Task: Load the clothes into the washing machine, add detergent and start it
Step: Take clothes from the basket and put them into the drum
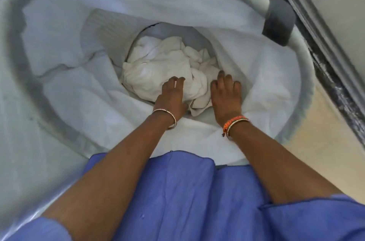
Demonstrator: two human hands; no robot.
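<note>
A crumpled heap of white clothes (164, 75) lies at the bottom of a deep round opening, in the narrow space left by a white liner (256, 75) that drapes down the inner walls all around it. Whether this opening is the washing machine's drum or a lined hamper cannot be told.

Both hands reach down onto the near edge of the heap. The left hand (170, 96) rests palm-down on the cloth with its fingers spread and slightly curled, the fingertips touching the fabric just beyond the knuckles; it does not visibly close around anything. The right hand (226, 94) lies just beside it, fingers extended and loosely apart, pressing where the clothes meet the liner. A fold of white cloth bunches up between the two hands and runs back toward the wrists. Whether either hand actually pinches fabric underneath cannot be told.

A thin bangle (166, 116) circles the left wrist, and an orange band (235, 122) with a slim bangle sits on the right wrist. Nearer the body, blue sleeves (316, 219) and a blue garment front fill the lower frame. Outward from the hands, a pale grey rim (17, 47) rings the opening, and a grey block (278, 21) sits on the rim beyond and to the right of the right hand.
</note>
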